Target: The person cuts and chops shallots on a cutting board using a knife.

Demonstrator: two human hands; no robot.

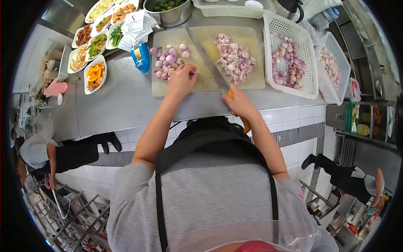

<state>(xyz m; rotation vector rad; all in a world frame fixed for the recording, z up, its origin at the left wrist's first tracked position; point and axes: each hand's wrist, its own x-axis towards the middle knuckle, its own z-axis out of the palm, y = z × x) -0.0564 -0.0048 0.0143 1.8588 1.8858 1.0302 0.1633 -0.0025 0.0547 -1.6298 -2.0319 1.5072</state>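
My left hand (182, 82) is closed in a pinch on a shallot (194, 72) over the left half of the pale cutting board (203, 87). Just beyond its fingers lies a pile of whole peeled shallots (168, 59). My right hand (241, 103) is wrapped around the yellow handle of a large knife (206, 57). The blade points up and to the left across the middle of the board, apart from the held shallot. To the right of the blade is a heap of sliced shallots (236, 62).
Right of the board stands a white perforated basket (313, 56) of shallots, beside a clear plastic tub (345, 69). A blue tape dispenser (141, 59), paper slips (134, 26), filled dishes and a metal pot (168, 19) stand at left and back. Other people (35, 153) work behind.
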